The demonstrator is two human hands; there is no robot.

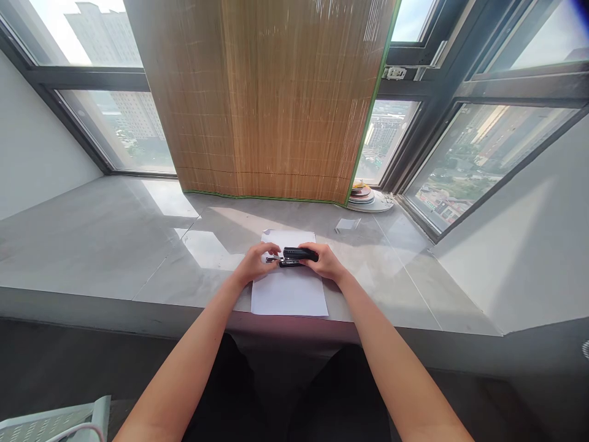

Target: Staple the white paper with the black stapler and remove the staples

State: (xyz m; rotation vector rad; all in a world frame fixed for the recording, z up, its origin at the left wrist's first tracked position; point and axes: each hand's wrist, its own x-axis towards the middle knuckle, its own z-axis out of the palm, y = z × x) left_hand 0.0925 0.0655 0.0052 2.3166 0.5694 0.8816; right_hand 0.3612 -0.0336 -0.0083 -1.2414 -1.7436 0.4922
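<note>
A black stapler [300,253] lies sideways just above sheets of white paper [289,294] on the stone sill. My right hand [326,261] is closed around its right end, thumb below and fingers above. At the other end my left hand [256,260] pinches a small metal part that sticks out to the left of the stapler. Whether that part is joined to the stapler is too small to tell. The stapler's upper and lower arms look slightly apart at the left.
A bamboo blind [276,110] with green edging hangs behind the paper. A small clear packet [348,225] lies to the right, with stacked plates [368,199] in the far corner. Windows [497,153] border the sill [92,245]. A pale perforated chair [55,423] stands at lower left.
</note>
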